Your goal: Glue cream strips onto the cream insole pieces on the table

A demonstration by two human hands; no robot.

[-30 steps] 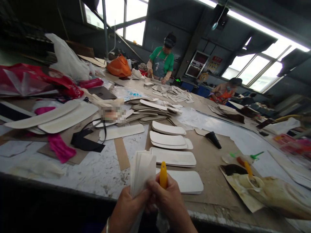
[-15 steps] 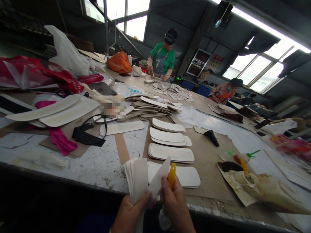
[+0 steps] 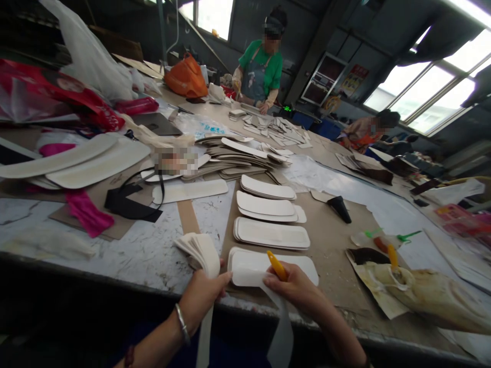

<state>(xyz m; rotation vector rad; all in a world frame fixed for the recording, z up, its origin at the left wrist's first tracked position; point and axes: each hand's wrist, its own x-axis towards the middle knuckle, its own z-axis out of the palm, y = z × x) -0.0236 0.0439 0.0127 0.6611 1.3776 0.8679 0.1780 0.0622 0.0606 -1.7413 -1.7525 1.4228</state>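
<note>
The left hand (image 3: 199, 294) grips a fanned bundle of pale strips (image 3: 207, 253) while the right hand (image 3: 295, 289) pinches a thin strip (image 3: 283, 332) beside a yellow handle (image 3: 276, 265), the nearest white stack (image 3: 247, 261) just beyond them, and the bundle's loose ends could slide apart if the left grip slackens

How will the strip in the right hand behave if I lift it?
The strip is probably floppy: it bends over at the right hand and hangs. It looks light, being thin and apparently partly see-through. It may swing, since its lower end dangles.
</note>
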